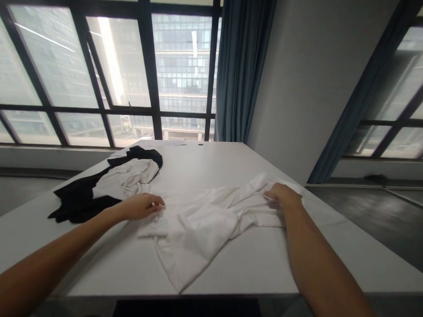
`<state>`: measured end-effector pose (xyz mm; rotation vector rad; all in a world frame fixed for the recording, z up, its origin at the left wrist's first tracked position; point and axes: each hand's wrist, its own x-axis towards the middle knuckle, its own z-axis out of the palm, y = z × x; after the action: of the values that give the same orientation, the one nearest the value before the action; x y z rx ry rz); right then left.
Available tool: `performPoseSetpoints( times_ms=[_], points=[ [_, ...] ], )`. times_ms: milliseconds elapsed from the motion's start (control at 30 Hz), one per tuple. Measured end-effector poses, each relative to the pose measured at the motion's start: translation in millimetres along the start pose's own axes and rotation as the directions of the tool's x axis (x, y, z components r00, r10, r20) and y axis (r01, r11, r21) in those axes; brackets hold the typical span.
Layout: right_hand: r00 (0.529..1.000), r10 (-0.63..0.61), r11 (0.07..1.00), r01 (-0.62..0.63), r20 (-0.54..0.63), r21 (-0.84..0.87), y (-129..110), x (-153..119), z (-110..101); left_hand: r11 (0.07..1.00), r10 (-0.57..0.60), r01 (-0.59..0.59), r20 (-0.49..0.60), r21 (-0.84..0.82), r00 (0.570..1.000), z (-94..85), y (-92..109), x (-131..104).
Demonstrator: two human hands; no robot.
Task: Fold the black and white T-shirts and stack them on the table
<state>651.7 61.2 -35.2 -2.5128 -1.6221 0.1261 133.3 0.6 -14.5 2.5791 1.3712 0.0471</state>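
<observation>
A crumpled white garment [209,219] is spread sideways across the near part of the white table [211,163]. One pointed fold of it reaches down to the table's front edge. At its left end, my left hand [142,207] has its fingers curled onto the fabric. My right hand [285,195] grips the bunched cloth at the other end, its fingertips partly hidden in the folds. Just beyond my left hand lies a black garment [76,194] with a second, bunched white garment [126,178] on top.
A few flat papers [168,143] lie at the table's far end, near a small dark round spot [200,144]. Beyond stand black-framed windows [182,64], a blue curtain [241,66] and a grey pillar [295,78].
</observation>
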Motion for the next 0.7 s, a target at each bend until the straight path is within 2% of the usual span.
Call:
performPoseSetpoints(
  times_ms=[67, 100, 167, 233, 300, 400, 500, 567, 633, 700],
  points=[
    [0.999, -0.045, 0.996, 0.043, -0.030, -0.079, -9, -7, -5, 0.996, 0.052, -0.044, -0.093, 0.077, 0.994, 8.4, -11, 9],
    [0.991, -0.134, 0.987, 0.132, -0.020, -0.093, -16, -10, -6, 0.993, 0.077, -0.067, -0.106, 0.097, 0.991, 12.7, -17, 15],
    [0.915, -0.404, 0.912, 0.403, 0.005, -0.077, -33, -16, -5, 0.993, 0.089, -0.081, -0.089, 0.088, 0.992, 17.8, -27, 29],
    [0.840, -0.534, 0.838, 0.541, 0.095, -0.075, -53, -17, -2, 0.997, 0.046, -0.039, -0.093, 0.073, 0.995, 16.8, -35, 45],
    [0.831, -0.515, 0.834, 0.542, 0.210, -0.101, -69, -13, 0, 0.997, -0.044, 0.052, -0.109, 0.063, 0.993, 11.7, -39, 62],
    [0.843, -0.428, 0.851, 0.497, 0.325, -0.171, -84, 0, -5, 0.985, -0.172, 0.173, -0.022, 0.020, 0.985, 0.3, -44, 84],
    [0.836, -0.397, 0.836, 0.500, 0.379, -0.227, -90, 17, -23, 0.987, -0.144, 0.151, 0.106, -0.061, 0.984, -22.5, -53, 101],
    [0.847, -0.402, 0.827, 0.499, 0.348, -0.260, -94, 30, -41, 0.982, -0.097, 0.115, 0.122, -0.152, 0.988, -48.1, -62, 113],
    [0.879, -0.418, 0.831, 0.472, 0.230, -0.295, -101, 44, -58, 0.967, -0.106, 0.121, 0.076, -0.226, 0.991, -77.6, -72, 129],
    [0.913, -0.408, 0.866, 0.397, 0.029, -0.306, -112, 55, -67, 0.963, -0.219, 0.206, -0.061, -0.175, 0.974, -101.7, -79, 148]
  ],
)
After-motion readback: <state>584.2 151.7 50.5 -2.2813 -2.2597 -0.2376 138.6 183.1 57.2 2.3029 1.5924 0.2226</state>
